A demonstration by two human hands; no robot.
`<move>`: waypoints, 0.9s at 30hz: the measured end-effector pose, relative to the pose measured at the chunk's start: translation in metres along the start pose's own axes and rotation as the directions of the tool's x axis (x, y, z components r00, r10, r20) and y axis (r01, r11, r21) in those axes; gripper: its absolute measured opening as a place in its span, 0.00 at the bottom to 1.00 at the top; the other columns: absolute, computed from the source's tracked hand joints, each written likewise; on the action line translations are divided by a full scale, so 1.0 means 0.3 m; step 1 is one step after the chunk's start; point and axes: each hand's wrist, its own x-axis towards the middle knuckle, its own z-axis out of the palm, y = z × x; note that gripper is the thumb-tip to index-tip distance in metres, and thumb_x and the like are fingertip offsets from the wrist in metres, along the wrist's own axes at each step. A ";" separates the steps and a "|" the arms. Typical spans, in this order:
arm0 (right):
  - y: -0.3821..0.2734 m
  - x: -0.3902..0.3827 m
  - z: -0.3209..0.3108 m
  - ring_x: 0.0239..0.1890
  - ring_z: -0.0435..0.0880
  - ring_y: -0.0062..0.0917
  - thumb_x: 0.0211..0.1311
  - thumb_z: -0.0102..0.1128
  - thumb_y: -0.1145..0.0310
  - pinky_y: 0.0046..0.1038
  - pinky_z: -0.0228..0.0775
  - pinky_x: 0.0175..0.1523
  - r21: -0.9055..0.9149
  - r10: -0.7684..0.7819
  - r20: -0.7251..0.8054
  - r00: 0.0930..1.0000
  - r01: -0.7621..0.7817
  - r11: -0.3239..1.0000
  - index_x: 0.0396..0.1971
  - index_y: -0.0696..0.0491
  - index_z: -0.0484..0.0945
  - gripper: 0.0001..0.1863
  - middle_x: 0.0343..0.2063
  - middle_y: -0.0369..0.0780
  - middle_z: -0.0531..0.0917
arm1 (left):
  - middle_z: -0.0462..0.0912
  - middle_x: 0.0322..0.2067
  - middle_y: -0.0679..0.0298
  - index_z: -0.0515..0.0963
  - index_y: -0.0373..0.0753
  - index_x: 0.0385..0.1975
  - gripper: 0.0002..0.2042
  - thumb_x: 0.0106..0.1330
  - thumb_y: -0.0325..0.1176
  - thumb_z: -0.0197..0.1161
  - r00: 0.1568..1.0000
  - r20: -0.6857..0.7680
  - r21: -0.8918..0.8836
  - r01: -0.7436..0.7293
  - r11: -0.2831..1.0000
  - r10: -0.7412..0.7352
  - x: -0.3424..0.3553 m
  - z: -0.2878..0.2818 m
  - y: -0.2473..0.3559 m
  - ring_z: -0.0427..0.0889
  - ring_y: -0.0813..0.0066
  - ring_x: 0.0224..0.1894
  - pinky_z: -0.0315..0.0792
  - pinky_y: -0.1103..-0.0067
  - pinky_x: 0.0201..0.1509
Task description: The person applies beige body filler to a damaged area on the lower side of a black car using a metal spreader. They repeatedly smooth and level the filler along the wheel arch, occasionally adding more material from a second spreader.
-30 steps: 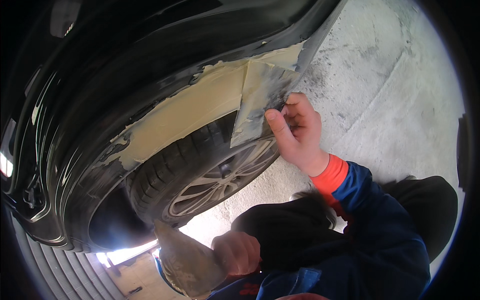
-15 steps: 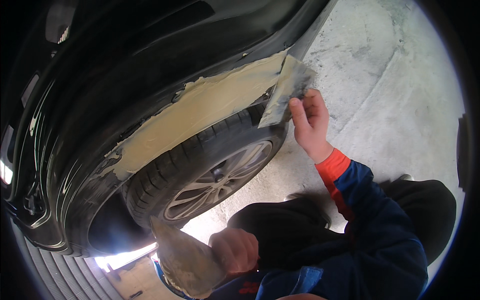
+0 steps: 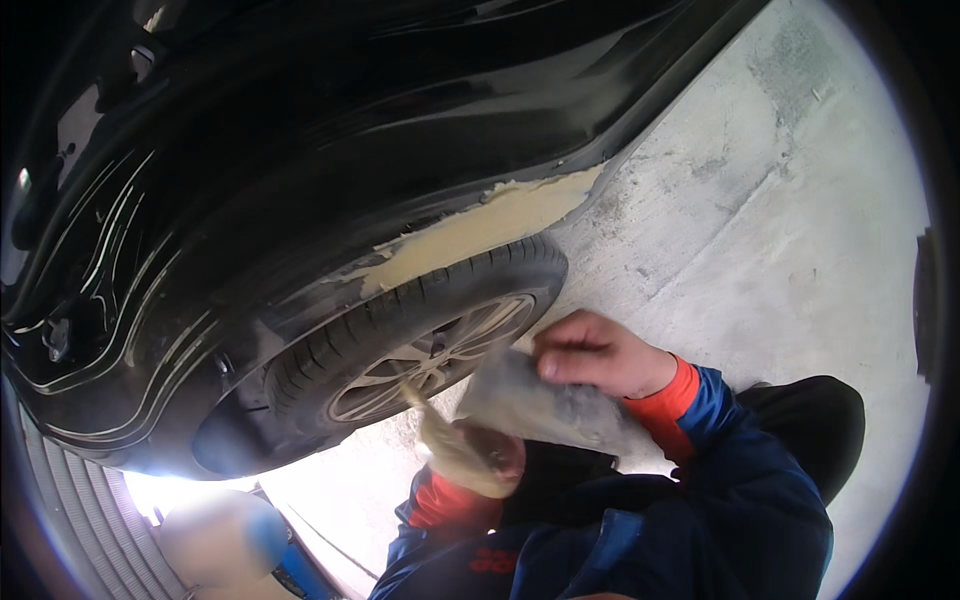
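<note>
In my right hand [image 3: 590,350] is a grey flexible spreader [image 3: 545,410], pinched by thumb and fingers and blurred, below the tyre. My left hand [image 3: 505,455] grips a filler-smeared scraper [image 3: 450,455], which largely hides it; the spreader is beside or over it, touching or not I cannot tell. Beige filler [image 3: 480,225] lies in a band along the black car panel [image 3: 280,160] above the wheel arch. Beneath that band is the tyre [image 3: 380,325] with its alloy wheel [image 3: 430,360].
Pale concrete floor [image 3: 770,260] lies right of the car and under my dark-trousered legs [image 3: 820,430]. At the lower left are ribbed grey shutter-like slats [image 3: 85,510], a blurred tan round object [image 3: 210,540] and something blue beside it.
My right hand has come down and away from the panel with the spreader. My left hand's scraper has moved up and right toward it, tilting. The view has shifted, showing the filler band smaller.
</note>
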 end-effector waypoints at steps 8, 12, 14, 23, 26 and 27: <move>-0.066 -0.028 0.112 0.25 0.62 0.05 0.72 0.54 0.71 0.15 0.53 0.30 -0.196 -0.355 -0.476 0.805 0.296 0.935 0.34 0.55 0.71 0.05 0.21 0.25 0.68 | 0.69 0.09 0.67 0.77 0.30 0.44 0.20 0.75 0.45 0.51 0.995 -0.095 -0.013 0.027 1.000 -0.028 -0.198 0.008 0.046 0.63 0.82 0.05 0.64 0.85 0.07; -0.103 0.017 0.133 0.20 0.58 0.04 0.71 0.56 0.72 0.16 0.48 0.24 -0.121 -0.269 -0.522 0.810 0.241 0.963 0.34 0.56 0.71 0.06 0.17 0.24 0.66 | 0.67 0.08 0.67 0.76 0.31 0.43 0.20 0.76 0.46 0.50 0.997 -0.064 -0.082 -0.041 0.996 0.036 -0.206 0.029 0.060 0.64 0.82 0.05 0.64 0.85 0.06; -0.108 0.023 0.123 0.19 0.57 0.03 0.71 0.56 0.72 0.17 0.47 0.23 -0.105 -0.263 -0.522 0.812 0.245 0.964 0.34 0.56 0.72 0.06 0.16 0.24 0.65 | 0.67 0.08 0.67 0.75 0.32 0.40 0.20 0.76 0.46 0.49 0.996 -0.069 -0.075 -0.058 0.996 0.053 -0.198 0.039 0.073 0.64 0.81 0.05 0.64 0.84 0.06; -0.095 0.020 0.059 0.19 0.57 0.03 0.72 0.55 0.71 0.17 0.46 0.22 -0.072 -0.201 -0.566 0.800 0.195 0.978 0.33 0.57 0.72 0.07 0.16 0.24 0.66 | 0.67 0.07 0.65 0.73 0.37 0.27 0.20 0.75 0.47 0.47 0.944 -0.325 0.163 -0.005 0.987 0.058 -0.244 0.205 0.026 0.64 0.75 0.04 0.63 0.80 0.06; -0.096 0.008 0.046 0.19 0.59 0.03 0.72 0.55 0.71 0.16 0.48 0.23 -0.016 -0.160 -0.569 0.807 0.184 0.983 0.33 0.57 0.73 0.07 0.17 0.24 0.68 | 0.68 0.06 0.61 0.73 0.41 0.16 0.25 0.74 0.49 0.48 0.908 -0.416 0.167 0.025 0.986 0.048 -0.279 0.229 0.018 0.64 0.71 0.04 0.63 0.77 0.06; -0.100 0.004 0.042 0.20 0.59 0.03 0.72 0.55 0.70 0.16 0.48 0.24 -0.008 -0.155 -0.573 0.804 0.184 0.983 0.33 0.57 0.74 0.07 0.17 0.24 0.68 | 0.69 0.07 0.60 0.73 0.41 0.17 0.24 0.74 0.49 0.49 0.914 -0.401 0.105 -0.014 0.994 0.055 -0.284 0.230 0.018 0.66 0.71 0.05 0.65 0.77 0.07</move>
